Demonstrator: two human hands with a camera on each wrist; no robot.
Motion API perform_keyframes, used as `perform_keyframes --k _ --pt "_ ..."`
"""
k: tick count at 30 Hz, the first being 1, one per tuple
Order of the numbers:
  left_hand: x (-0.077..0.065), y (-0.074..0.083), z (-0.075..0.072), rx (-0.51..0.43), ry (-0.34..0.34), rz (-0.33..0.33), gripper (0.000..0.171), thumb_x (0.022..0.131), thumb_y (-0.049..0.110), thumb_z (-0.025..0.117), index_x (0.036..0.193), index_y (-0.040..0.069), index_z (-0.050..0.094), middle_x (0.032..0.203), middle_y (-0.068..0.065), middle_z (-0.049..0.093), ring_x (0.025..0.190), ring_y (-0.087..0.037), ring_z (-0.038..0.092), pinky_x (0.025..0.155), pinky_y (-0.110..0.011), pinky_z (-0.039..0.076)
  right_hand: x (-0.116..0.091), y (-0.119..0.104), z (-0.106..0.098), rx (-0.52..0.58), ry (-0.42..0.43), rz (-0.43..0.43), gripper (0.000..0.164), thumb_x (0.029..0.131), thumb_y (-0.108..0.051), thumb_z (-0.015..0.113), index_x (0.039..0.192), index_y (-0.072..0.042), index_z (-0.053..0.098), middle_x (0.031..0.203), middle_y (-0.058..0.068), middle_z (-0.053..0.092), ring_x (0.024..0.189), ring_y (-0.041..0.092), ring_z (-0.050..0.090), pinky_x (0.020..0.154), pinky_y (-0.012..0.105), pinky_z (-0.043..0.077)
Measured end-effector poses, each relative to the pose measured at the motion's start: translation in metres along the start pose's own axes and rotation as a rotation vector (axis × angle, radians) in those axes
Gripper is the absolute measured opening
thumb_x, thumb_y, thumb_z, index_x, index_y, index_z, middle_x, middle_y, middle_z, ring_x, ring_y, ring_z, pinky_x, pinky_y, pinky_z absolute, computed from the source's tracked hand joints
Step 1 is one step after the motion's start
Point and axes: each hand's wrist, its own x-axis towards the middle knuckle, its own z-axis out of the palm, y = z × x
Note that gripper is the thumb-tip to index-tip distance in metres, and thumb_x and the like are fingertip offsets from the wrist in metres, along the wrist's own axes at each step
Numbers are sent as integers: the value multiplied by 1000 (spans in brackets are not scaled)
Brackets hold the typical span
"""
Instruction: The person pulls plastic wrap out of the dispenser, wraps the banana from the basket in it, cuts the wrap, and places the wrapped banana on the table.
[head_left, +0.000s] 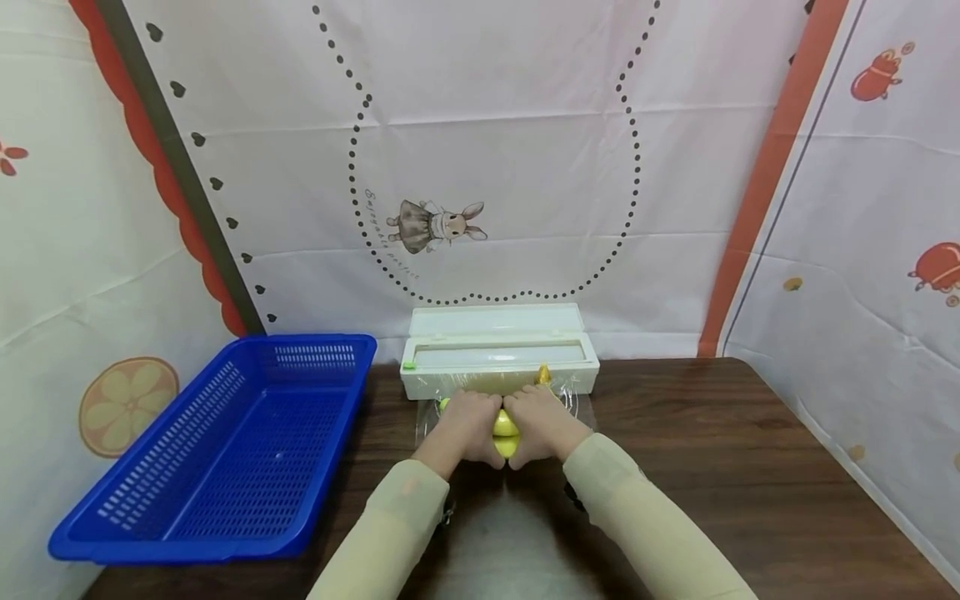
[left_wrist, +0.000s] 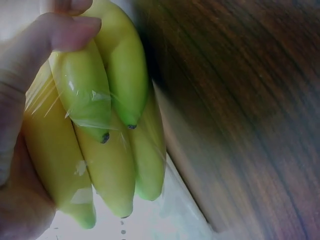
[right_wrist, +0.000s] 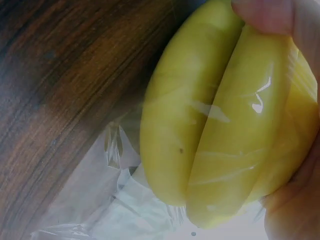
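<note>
Toward the far side of the table [head_left: 675,475], just in front of a white box [head_left: 495,384] with its lid raised, a bunch of bananas [head_left: 506,425] sits between two hands. The left grip [head_left: 471,423] pinches the bunch toward its green tips, thumb curled over the fruit; the right grip [head_left: 546,421] clasps the other side, thumb likewise bent across it. Clear film [right_wrist: 114,145] lies taut and shiny over the bananas, with loose, crumpled film beside them near the box. A blue basket [head_left: 360,358] stands to the left, well apart from the fruit.

The step in hand looks like drawing the film snugly round the bunch. The next move probably calls for even tension from both sides and smoothing the loose part down, without tearing it on the stiff tips.
</note>
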Motion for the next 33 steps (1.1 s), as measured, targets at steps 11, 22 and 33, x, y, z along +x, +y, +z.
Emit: perform_keyframes --k 11,22,33 --pt "-3 3 -8 1 -1 2 49 52 49 82 81 18 56 67 7 51 60 -13 47 57 -30 40 -1 0 -8 81 -34 4 41 53 -40 80 77 -19 53 67 -9 48 66 12 42 64 30 35" --pt "-7 6 -9 1 -34 -9 57 53 50 82 94 18 60 77 6 53 70 -14 48 68 -33 42 0 2 -10 161 -122 1 36 56 -37 79 77 -21 54 64 -9 50 62 11 44 60 28 36" --pt "-19 6 -5 97 67 1 91 57 63 76 129 12 51 120 -4 50 116 -24 47 109 -46 30 3 6 -16 217 -199 4 39 59 -37 80 86 -20 58 68 -10 53 59 9 48 57 27 40"
